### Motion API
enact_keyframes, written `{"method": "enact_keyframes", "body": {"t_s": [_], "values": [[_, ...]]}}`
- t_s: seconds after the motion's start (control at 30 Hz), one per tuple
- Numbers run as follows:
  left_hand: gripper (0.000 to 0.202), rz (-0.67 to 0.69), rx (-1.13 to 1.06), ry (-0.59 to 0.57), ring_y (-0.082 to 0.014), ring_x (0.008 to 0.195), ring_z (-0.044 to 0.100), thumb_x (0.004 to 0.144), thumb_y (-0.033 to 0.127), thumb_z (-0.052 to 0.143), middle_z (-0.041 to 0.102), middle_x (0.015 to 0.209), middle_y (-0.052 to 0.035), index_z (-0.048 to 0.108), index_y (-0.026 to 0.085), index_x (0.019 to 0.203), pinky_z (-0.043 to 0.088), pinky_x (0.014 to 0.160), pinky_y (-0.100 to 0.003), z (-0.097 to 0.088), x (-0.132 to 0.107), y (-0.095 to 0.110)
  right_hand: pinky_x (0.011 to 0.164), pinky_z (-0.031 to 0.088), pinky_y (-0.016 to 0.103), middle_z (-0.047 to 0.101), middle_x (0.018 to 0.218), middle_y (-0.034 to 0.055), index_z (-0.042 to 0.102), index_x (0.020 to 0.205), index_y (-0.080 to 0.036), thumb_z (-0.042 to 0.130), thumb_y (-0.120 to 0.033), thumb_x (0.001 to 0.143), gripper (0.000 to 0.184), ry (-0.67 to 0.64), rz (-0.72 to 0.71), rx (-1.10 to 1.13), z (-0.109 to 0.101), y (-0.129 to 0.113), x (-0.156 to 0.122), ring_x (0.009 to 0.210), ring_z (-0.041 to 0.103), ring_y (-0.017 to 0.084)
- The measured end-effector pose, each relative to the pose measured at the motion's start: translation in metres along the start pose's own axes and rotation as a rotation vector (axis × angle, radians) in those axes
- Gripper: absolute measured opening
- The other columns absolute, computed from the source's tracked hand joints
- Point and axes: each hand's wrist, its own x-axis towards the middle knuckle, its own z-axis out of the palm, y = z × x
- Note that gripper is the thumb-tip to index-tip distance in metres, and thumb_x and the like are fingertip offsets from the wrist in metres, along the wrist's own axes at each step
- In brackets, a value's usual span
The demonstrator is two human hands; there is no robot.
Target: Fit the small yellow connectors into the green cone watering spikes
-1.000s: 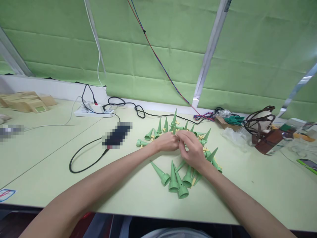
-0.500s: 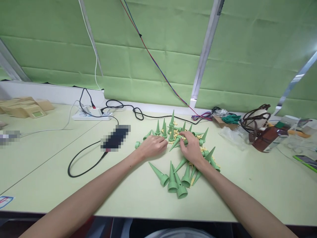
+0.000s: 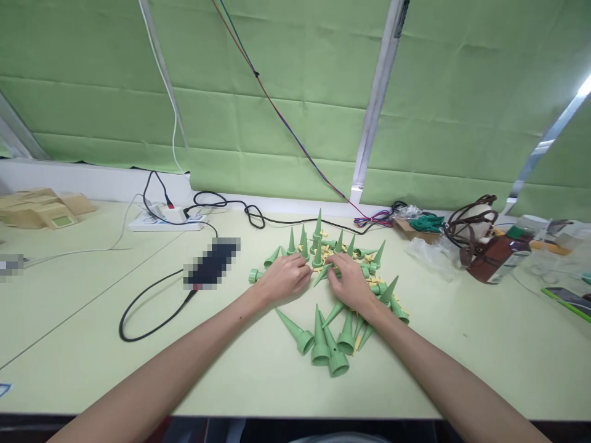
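Note:
A pile of green plastic cone spikes [image 3: 369, 261] mixed with small yellow parts lies on the pale green table [image 3: 462, 351]. Both my hands rest in the pile's middle. My right hand [image 3: 353, 284] is closed around one green cone [image 3: 322, 275], whose tip points left and down toward my left hand. My left hand [image 3: 286, 280] lies just left of that tip with its fingers curled together; what they pinch is hidden. Several more cones [image 3: 321, 344] lie in a cluster in front of my hands, wide ends toward me.
A black cable [image 3: 148, 307] loops from a blurred dark device [image 3: 211, 263] to a white power strip [image 3: 161, 221] at the back left. Cardboard boxes [image 3: 41, 206] sit far left. A brown bag [image 3: 492, 252], plastic bags [image 3: 429, 252] and a phone [image 3: 570, 300] sit at the right.
My hands parted from a close pinch over the pile; my right hand now holds a cone pointed at my left hand. Both hands dropped lower, toward the table.

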Motion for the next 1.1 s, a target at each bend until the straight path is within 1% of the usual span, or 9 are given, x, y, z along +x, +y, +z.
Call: {"method": "enact_keyframes", "body": {"t_s": [0.07, 0.17, 0.27, 0.4, 0.5, 0.6, 0.8, 0.97, 1.1], "values": [[0.029, -0.115, -0.042, 0.019, -0.0185, 0.075, 0.054, 0.094, 0.022, 0.043, 0.061, 0.075, -0.0058, 0.062, 0.017, 0.073, 0.04, 0.064, -0.031, -0.002, 0.0, -0.005, 0.084, 0.048, 0.038, 0.064, 0.095, 0.0096, 0.06, 0.095, -0.017, 0.047, -0.008, 0.084, 0.019, -0.015, -0.003, 0.0, 0.0, 0.0, 0.0, 0.095, 0.059, 0.024], [0.023, -0.264, -0.115, 0.071, -0.0219, 0.086, 0.056, 0.093, 0.022, 0.045, 0.063, 0.085, -0.0084, 0.066, 0.017, 0.084, 0.044, 0.075, -0.034, -0.005, -0.002, -0.014, 0.082, 0.049, 0.038, 0.064, 0.094, 0.0091, 0.06, 0.094, -0.017, 0.046, -0.008, 0.085, 0.019, -0.032, 0.0, 0.007, 0.001, 0.0, -0.001, 0.093, 0.059, 0.024], [0.023, -0.32, -0.129, 0.055, -0.0244, 0.092, 0.054, 0.092, 0.025, 0.046, 0.062, 0.092, -0.0103, 0.067, 0.016, 0.094, 0.045, 0.083, -0.038, -0.007, -0.004, -0.023, 0.081, 0.049, 0.037, 0.064, 0.093, 0.0091, 0.06, 0.093, -0.017, 0.046, -0.008, 0.086, 0.018, -0.054, 0.004, 0.012, 0.001, 0.0, -0.001, 0.092, 0.059, 0.024], [0.027, -0.387, -0.074, -0.016, -0.027, 0.094, 0.054, 0.089, 0.032, 0.051, 0.063, 0.096, -0.0124, 0.066, 0.014, 0.101, 0.044, 0.085, -0.04, -0.011, -0.005, -0.03, 0.082, 0.049, 0.038, 0.065, 0.093, 0.0095, 0.06, 0.092, -0.016, 0.046, -0.007, 0.085, 0.018, -0.056, 0.006, 0.022, 0.001, 0.0, -0.001, 0.091, 0.059, 0.023], [0.031, -0.404, -0.05, -0.074, -0.0283, 0.093, 0.054, 0.085, 0.04, 0.056, 0.064, 0.094, -0.0122, 0.068, 0.015, 0.099, 0.043, 0.085, -0.04, -0.013, -0.006, -0.033, 0.082, 0.049, 0.038, 0.065, 0.094, 0.0097, 0.06, 0.093, -0.016, 0.046, -0.006, 0.084, 0.019, -0.058, 0.007, 0.028, 0.001, 0.001, -0.001, 0.092, 0.059, 0.023], [0.037, -0.409, -0.047, -0.121, -0.0294, 0.093, 0.054, 0.082, 0.047, 0.06, 0.065, 0.093, -0.012, 0.068, 0.016, 0.1, 0.042, 0.083, -0.04, -0.013, -0.008, -0.034, 0.084, 0.049, 0.038, 0.065, 0.097, 0.0094, 0.059, 0.098, -0.017, 0.046, -0.006, 0.082, 0.023, -0.06, 0.015, 0.033, 0.001, 0.003, -0.002, 0.094, 0.059, 0.023], [0.042, -0.43, -0.068, -0.178, -0.03, 0.094, 0.055, 0.081, 0.049, 0.061, 0.065, 0.093, -0.0118, 0.068, 0.015, 0.105, 0.042, 0.083, -0.04, -0.008, -0.01, -0.032, 0.09, 0.047, 0.04, 0.065, 0.102, 0.0087, 0.054, 0.115, -0.016, 0.047, -0.005, 0.08, 0.038, -0.045, 0.044, 0.024, 0.001, 0.005, -0.003, 0.101, 0.058, 0.024], [0.042, -0.422, -0.093, -0.137, -0.0292, 0.093, 0.057, 0.083, 0.051, 0.059, 0.065, 0.093, -0.0115, 0.066, 0.015, 0.105, 0.043, 0.082, -0.038, -0.012, -0.009, -0.031, 0.092, 0.046, 0.041, 0.063, 0.11, 0.0102, 0.05, 0.123, -0.018, 0.047, -0.005, 0.079, 0.046, -0.042, 0.086, -0.03, -0.002, 0.005, -0.003, 0.107, 0.055, 0.025], [0.034, -0.448, -0.095, -0.103, -0.0269, 0.09, 0.058, 0.092, 0.044, 0.048, 0.064, 0.088, -0.0106, 0.066, 0.015, 0.095, 0.043, 0.078, -0.035, -0.017, -0.007, -0.032, 0.094, 0.044, 0.042, 0.063, 0.112, 0.0092, 0.046, 0.127, -0.017, 0.05, -0.004, 0.077, 0.052, -0.118, 0.086, -0.092, -0.004, 0.003, -0.002, 0.106, 0.052, 0.025]]}}
